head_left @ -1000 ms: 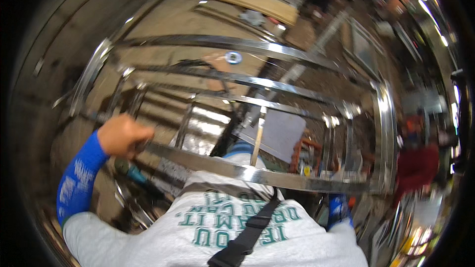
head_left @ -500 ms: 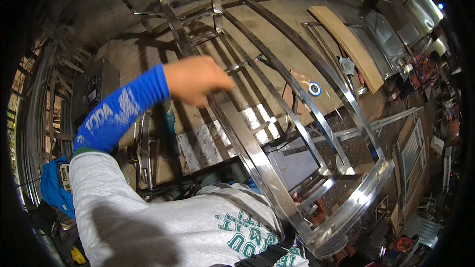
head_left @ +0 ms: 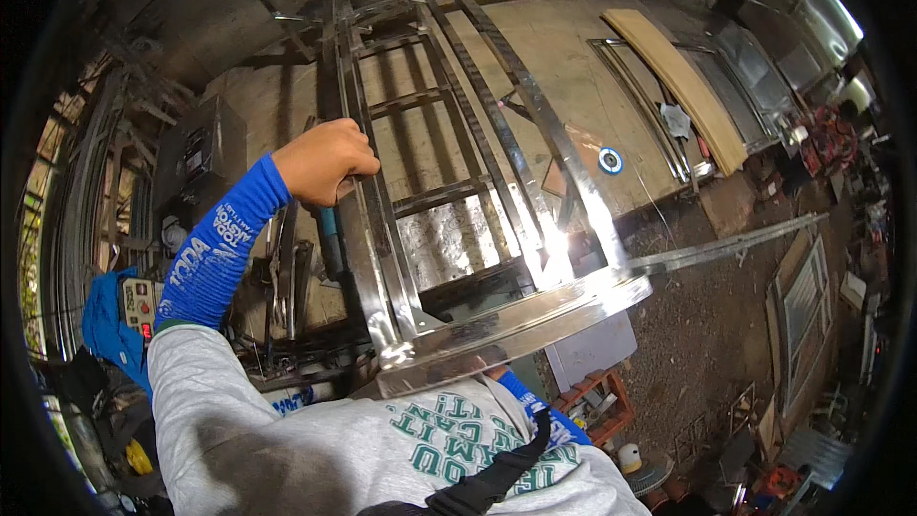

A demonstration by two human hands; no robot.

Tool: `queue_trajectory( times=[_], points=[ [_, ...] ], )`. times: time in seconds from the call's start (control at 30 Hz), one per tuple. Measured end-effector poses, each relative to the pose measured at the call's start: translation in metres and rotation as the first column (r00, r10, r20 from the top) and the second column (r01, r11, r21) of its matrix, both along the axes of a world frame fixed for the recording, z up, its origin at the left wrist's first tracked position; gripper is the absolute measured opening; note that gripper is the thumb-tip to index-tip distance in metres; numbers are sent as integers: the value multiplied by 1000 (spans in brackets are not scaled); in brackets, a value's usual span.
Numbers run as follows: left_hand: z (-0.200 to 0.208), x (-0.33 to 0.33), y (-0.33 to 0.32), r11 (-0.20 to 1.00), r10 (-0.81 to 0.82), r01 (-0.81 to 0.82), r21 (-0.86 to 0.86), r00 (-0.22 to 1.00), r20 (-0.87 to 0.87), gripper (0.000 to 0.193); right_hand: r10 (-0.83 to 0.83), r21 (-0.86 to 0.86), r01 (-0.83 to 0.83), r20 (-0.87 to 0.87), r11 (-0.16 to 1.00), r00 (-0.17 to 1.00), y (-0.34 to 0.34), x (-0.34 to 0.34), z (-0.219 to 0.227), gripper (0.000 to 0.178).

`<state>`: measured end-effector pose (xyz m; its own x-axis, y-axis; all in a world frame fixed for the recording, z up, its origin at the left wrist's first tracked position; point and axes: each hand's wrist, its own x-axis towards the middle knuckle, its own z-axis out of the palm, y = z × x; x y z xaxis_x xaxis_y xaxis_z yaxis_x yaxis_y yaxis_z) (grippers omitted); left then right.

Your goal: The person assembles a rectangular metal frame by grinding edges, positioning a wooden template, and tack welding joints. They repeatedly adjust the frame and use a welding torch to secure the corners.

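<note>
A long, shiny metal frame (head_left: 508, 313) of rectangular tubes and crossbars slopes from near my torso up over the bench. My left hand (head_left: 334, 161), in a blue arm sleeve, closes around the frame's left long tube with its fingers curled. My right arm, its blue sleeve (head_left: 543, 413) showing, reaches to the underside of the frame's near end. That end bar hides nearly all of the right hand, and its fingers cannot be made out. Under the left hand, a teal tool (head_left: 330, 241) lies by the bench edge.
The tan bench top (head_left: 458, 158) carries a blue-and-white disc (head_left: 609, 161), a curved tan board (head_left: 673, 86) and a dark box (head_left: 201, 158). A control box (head_left: 140, 311) under blue cloth stands at left. At right are a red crate (head_left: 611, 406) and a panelled frame (head_left: 802, 311).
The frame has turned, its near end swinging left to lie across in front of my torso. My left hand has shifted left with it. My right sleeve has come into view.
</note>
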<state>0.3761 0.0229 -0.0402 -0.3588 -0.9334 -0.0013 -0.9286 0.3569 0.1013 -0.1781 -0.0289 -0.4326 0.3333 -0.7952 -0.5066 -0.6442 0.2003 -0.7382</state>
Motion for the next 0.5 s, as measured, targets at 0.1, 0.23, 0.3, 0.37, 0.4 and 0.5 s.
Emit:
queue_trajectory(
  times=[0.1,0.23,0.3,0.37,0.4,0.5],
  points=[
    [-16,0,21,999,31,-32,-21,999,-19,20,115,22,-115,-18,993,993,-7,7,-7,55],
    [-51,-14,30,996,43,-48,-71,997,-59,23,239,43,-237,-54,971,969,-19,10,-15,55],
    [-61,-23,32,994,60,-66,-92,996,-64,23,305,50,-302,-69,952,950,-25,12,-20,55],
    [-59,-27,33,988,112,-118,-99,992,-65,24,354,49,-351,-88,935,931,-34,10,-24,55],
    [-57,-27,35,984,138,-144,-101,988,-65,24,383,51,-379,-96,924,919,-40,12,-27,55],
    [-62,-33,46,932,326,-321,-170,945,-3,40,469,42,-468,-133,883,873,-58,11,-33,54]
  ],
)
